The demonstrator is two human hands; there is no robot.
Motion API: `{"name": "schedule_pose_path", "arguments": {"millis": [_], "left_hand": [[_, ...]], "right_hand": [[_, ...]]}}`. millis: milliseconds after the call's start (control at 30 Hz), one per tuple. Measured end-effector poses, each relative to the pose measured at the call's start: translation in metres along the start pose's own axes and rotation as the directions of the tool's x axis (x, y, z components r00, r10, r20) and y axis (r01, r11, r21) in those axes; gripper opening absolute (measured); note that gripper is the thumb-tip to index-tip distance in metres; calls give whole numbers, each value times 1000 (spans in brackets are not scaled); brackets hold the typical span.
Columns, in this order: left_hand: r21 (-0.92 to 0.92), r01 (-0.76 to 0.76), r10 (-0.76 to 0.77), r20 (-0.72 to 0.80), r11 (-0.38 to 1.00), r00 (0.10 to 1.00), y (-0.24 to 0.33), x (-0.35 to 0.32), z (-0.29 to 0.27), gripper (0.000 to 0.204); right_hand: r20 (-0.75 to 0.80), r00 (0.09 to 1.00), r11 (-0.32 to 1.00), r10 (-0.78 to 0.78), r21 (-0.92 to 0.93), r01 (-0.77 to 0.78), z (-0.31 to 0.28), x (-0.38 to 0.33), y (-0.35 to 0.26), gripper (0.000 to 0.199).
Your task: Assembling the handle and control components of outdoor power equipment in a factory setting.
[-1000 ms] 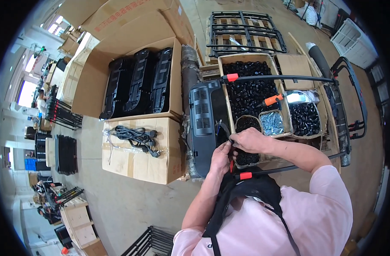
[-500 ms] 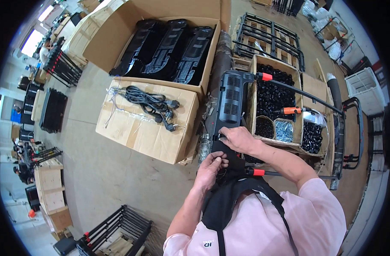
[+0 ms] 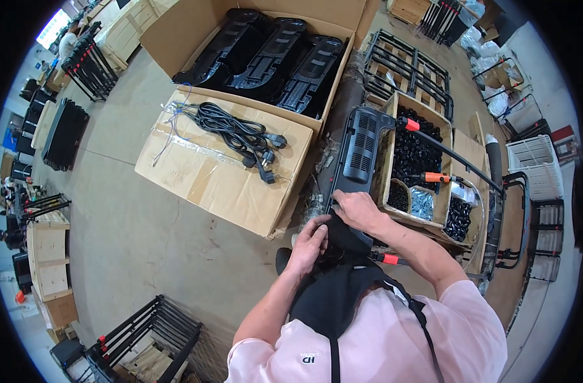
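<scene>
A long black plastic housing (image 3: 360, 150) with vent slots lies in front of me, joined to a black tubular frame (image 3: 456, 148) with red sleeves. My right hand (image 3: 358, 210) is on the housing's near part, fingers closed and pressed together at its left edge; what they pinch is too small to tell. Just below and left, my left hand (image 3: 309, 246) has its fingers curled together, tips at the same edge. Anything between those fingertips is hidden. The near end of the housing runs under my hands toward my black apron (image 3: 326, 300).
Right of the housing stands a parts box (image 3: 450, 137) with black pieces, screws (image 3: 421, 204) and an orange-black power tool (image 3: 435, 177). Left are a carton (image 3: 221, 198) bearing black power cables (image 3: 231, 131) and an open carton (image 3: 247, 96) of black mouldings. Tubular frames (image 3: 145, 335) stand lower left.
The view has shifted, so the housing and cartons sit slightly further right. My left fingers have moved up to the housing's edge, closer to my right hand, which stays at that edge.
</scene>
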State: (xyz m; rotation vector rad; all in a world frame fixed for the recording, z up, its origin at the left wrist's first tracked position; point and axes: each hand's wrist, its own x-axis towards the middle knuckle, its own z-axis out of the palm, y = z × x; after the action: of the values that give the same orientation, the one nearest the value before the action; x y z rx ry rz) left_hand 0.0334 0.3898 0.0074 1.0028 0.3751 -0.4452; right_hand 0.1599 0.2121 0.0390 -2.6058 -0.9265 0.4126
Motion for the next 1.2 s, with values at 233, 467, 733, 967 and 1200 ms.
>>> {"name": "schedule_pose_path", "arguments": {"millis": [233, 467, 733, 967, 1200], "left_hand": [[8, 4, -4, 17, 1000, 1000, -3, 12, -2, 38], [-13, 44, -43, 108, 999, 993, 18, 21, 18, 30], [59, 36, -49, 238, 998, 970, 20, 49, 26, 32], [209, 13, -76, 293, 978, 953, 23, 60, 34, 35], [24, 148, -150, 200, 989, 968, 26, 70, 53, 30]], "right_hand": [[-136, 988, 992, 79, 107, -64, -9, -7, 5, 26], [231, 888, 578, 398, 688, -438, -60, -20, 9, 19], [-24, 999, 915, -24, 401, 32, -68, -28, 20, 14], [62, 997, 914, -49, 405, 20, -71, -28, 32, 12], [-72, 990, 961, -122, 242, 136, -65, -32, 41, 21]]}}
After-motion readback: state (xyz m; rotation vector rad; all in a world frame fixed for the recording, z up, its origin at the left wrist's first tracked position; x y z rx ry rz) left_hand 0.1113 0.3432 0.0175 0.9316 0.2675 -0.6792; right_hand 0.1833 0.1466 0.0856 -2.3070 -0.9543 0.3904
